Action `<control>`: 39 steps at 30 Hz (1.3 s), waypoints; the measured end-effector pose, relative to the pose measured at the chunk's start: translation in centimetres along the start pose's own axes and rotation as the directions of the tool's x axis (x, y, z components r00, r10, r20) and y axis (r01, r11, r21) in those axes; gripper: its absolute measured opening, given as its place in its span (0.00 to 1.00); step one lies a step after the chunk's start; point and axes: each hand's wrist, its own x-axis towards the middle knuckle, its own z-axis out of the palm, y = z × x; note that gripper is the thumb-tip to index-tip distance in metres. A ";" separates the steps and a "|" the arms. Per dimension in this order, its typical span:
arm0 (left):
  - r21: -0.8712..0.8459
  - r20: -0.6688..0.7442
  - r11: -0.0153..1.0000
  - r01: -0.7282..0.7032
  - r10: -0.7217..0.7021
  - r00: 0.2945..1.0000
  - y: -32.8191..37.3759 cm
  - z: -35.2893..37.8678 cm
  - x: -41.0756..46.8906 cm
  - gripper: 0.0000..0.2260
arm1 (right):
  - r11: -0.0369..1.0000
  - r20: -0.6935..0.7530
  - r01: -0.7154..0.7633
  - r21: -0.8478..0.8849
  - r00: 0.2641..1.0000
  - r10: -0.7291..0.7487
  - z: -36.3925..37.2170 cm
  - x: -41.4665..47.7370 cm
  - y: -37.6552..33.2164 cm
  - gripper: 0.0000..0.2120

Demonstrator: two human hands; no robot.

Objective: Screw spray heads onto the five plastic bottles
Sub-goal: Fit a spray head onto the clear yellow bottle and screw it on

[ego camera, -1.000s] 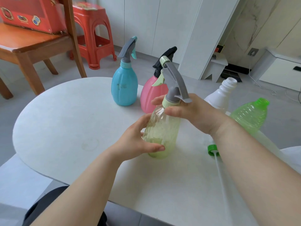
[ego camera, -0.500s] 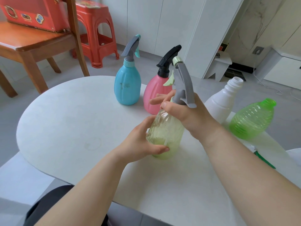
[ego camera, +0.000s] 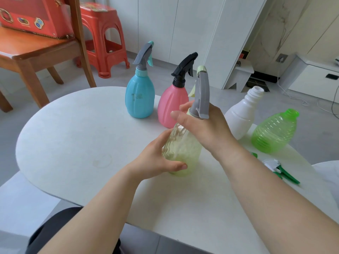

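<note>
A clear yellowish bottle (ego camera: 183, 149) stands in the middle of the white table (ego camera: 73, 140). My left hand (ego camera: 157, 160) grips its lower body. My right hand (ego camera: 203, 123) wraps the collar of its grey spray head (ego camera: 201, 96). Behind it stand a blue bottle (ego camera: 140, 99) with a grey head and a pink bottle (ego camera: 170, 107) with a black head. To the right stand a white bottle (ego camera: 240, 114) and a green bottle (ego camera: 275, 132), both with bare necks. A green and white spray head (ego camera: 278, 169) lies by my right forearm.
A wooden chair (ego camera: 36, 52) with a red box (ego camera: 33, 15) and a red plastic stool (ego camera: 102, 37) stand beyond the table's far left. A white cabinet and cables are on the floor at the back right.
The grey spray head has turned in my right hand, its nozzle swinging from the left toward the far side. The view has shifted, showing the loose spray head at the right.
</note>
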 end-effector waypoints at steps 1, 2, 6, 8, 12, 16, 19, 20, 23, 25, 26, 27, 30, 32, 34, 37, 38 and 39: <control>0.005 -0.001 1.000 -0.007 0.007 1.000 -0.1 0.0 -0.1 0.33 | 1.000 0.033 0.024 -0.005 0.999 -0.024 -0.5 -0.1 0.1 0.09; 0.003 -0.010 1.000 -0.013 0.013 1.000 -0.1 0.0 -0.1 0.33 | 0.999 0.056 0.047 0.004 0.997 -0.047 -0.9 -0.3 0.0 0.08; 0.000 -0.059 1.000 -0.023 0.023 0.998 -0.2 0.3 -0.3 0.34 | 0.995 0.084 0.098 0.012 0.992 -0.099 -1.8 -0.5 0.0 0.13; 0.018 -0.074 0.999 -0.037 0.038 0.997 -0.2 0.4 -0.5 0.38 | 0.993 0.067 0.118 -0.030 0.991 -0.116 -2.0 -0.5 -0.2 0.12; 0.209 -0.132 0.976 -0.056 0.085 0.988 0.0 0.4 -1.1 0.38 | 0.990 -0.005 0.120 -0.072 0.993 -0.121 -3.9 0.3 -1.1 0.08; 0.507 -0.156 0.861 -0.037 0.135 0.978 -0.8 0.6 -1.0 0.34 | 0.995 -0.147 0.036 -0.093 0.988 -0.050 -6.7 2.6 -0.8 0.06; 0.709 -0.070 0.705 0.013 0.051 0.996 -2.1 1.0 -0.5 0.31 | 0.985 -0.259 -0.004 -0.173 0.965 -0.041 -7.7 4.3 0.2 0.04; 0.741 -0.042 0.671 0.014 0.026 0.999 -2.5 1.1 -0.4 0.30 | 0.979 -0.283 0.003 -0.205 0.957 -0.062 -7.7 4.8 0.5 0.05; 0.790 -0.001 0.613 -0.007 0.012 1.000 -3.1 1.3 -0.1 0.26 | 0.962 -0.309 0.021 -0.272 0.945 -0.108 -7.3 6.0 1.3 0.06; 0.805 0.006 0.593 -0.018 0.024 1.000 -3.2 1.3 0.0 0.25 | 0.952 -0.309 -0.002 -0.306 0.946 -0.097 -6.9 6.8 1.8 0.06; 0.809 0.006 0.587 -0.021 0.028 1.000 -3.2 1.3 0.0 0.25 | 0.944 -0.309 -0.020 -0.329 0.947 -0.087 -6.7 7.1 2.1 0.06; 0.813 0.007 0.582 -0.024 0.032 0.999 -3.2 1.3 0.0 0.25 | 0.937 -0.311 -0.036 -0.348 0.947 -0.079 -6.6 7.4 2.4 0.06; 0.822 0.005 0.569 -0.030 0.046 0.999 -3.4 1.4 0.0 0.25 | 0.931 -0.316 -0.055 -0.362 0.946 -0.067 -6.4 7.9 3.1 0.06; 0.823 0.005 0.567 -0.036 0.056 0.998 -3.6 1.4 0.0 0.24 | 0.933 -0.321 -0.059 -0.354 0.945 -0.062 -6.4 8.2 3.4 0.06; 0.822 0.006 0.567 -0.040 0.061 0.998 -3.6 1.4 0.1 0.24 | 0.927 -0.313 -0.065 -0.369 0.948 -0.058 -6.4 8.6 3.4 0.07; 0.819 0.007 0.572 -0.040 0.060 0.998 -3.6 1.4 0.2 0.24 | 0.907 -0.290 -0.079 -0.414 0.956 -0.049 -6.4 9.1 3.2 0.13; 0.818 0.007 0.573 -0.041 0.062 0.998 -3.6 1.4 0.2 0.24 | 0.899 -0.283 -0.086 -0.429 0.958 -0.044 -6.4 9.3 3.1 0.14; 0.817 0.007 0.575 -0.042 0.063 0.998 -3.6 1.4 0.2 0.24 | 0.891 -0.276 -0.092 -0.445 0.960 -0.038 -6.5 9.5 3.1 0.15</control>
